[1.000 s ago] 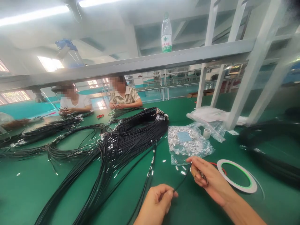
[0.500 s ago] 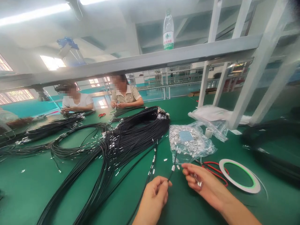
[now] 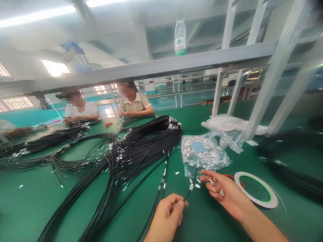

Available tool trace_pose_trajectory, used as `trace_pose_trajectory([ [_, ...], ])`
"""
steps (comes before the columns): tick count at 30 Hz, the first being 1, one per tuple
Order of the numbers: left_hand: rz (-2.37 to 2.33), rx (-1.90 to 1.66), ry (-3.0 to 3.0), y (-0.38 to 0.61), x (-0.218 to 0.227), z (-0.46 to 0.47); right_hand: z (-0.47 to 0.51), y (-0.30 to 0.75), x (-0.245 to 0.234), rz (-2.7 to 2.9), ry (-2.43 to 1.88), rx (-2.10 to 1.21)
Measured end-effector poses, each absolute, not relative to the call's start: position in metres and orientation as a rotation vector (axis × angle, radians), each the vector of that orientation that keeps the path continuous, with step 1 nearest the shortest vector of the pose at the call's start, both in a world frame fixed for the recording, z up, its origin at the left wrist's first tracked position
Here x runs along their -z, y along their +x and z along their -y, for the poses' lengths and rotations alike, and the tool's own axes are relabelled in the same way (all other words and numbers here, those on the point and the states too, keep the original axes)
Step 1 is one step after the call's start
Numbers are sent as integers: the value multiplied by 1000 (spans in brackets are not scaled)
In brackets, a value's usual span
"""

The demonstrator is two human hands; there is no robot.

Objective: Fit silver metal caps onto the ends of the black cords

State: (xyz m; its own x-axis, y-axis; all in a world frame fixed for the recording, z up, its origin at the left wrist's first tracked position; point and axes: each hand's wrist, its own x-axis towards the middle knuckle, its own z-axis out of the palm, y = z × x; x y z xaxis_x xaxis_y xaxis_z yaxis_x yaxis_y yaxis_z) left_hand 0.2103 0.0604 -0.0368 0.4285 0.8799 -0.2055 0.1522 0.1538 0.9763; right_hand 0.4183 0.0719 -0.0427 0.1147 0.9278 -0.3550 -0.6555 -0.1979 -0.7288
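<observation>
Big green felt-covered worktable (image 3: 37, 208) fills most of the view, and sprawled across it is a huge bundle of thin black cords with little silver metal end caps (image 3: 131, 151), running from bottom left up toward the middle. Up on the grey steel shelf rail (image 3: 151, 69) stands a clear plastic water bottle with a green label (image 3: 180, 35); there's a white triangle logo and some print on it, too small for me to read. 2 co-workers sit at the far side, one in a white shirt (image 3: 80, 109) and one in a striped shirt (image 3: 135, 104), both with their hands on more cords. Right of the bundle is a crinkly clear plastic bag (image 3: 203, 154) full of small silver metal caps with a blue slip inside, a few caps spilled loose by its open edge. Further right lies a flat white ring of tape with a green inner edge (image 3: 256, 190), and a small white tape roll (image 3: 223, 143) sits behind the bag. Left hand (image 3: 168, 215) is pinched shut on a single black cord (image 3: 191, 186) that already has 1 cap on it. Right hand (image 3: 223, 195) is half open, palm up, cradling a few loose caps. Compared with half a second back, the cord tip has dropped lower and closer to the right fingers.
</observation>
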Motion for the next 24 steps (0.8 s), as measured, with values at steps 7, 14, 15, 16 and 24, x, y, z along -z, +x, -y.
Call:
trace_pose_trajectory([
  [7, -1005, -667, 1348, 211, 37, -61, -71, 421, 40, 428, -925, -1508],
  [14, -981, -617, 1356, 211, 41, -62, -71, 425, 47, 593, -987, -1458],
  [15, -975, -609, 1363, 211, 42, -61, -72, 426, 47, 591, -993, -1463],
  [16, -971, -603, 1369, 210, 42, -61, -72, 426, 47, 587, -996, -1469],
  [24, -969, -617, 1356, 211, 42, -61, -71, 429, 37, 779, -1116, -1406],
])
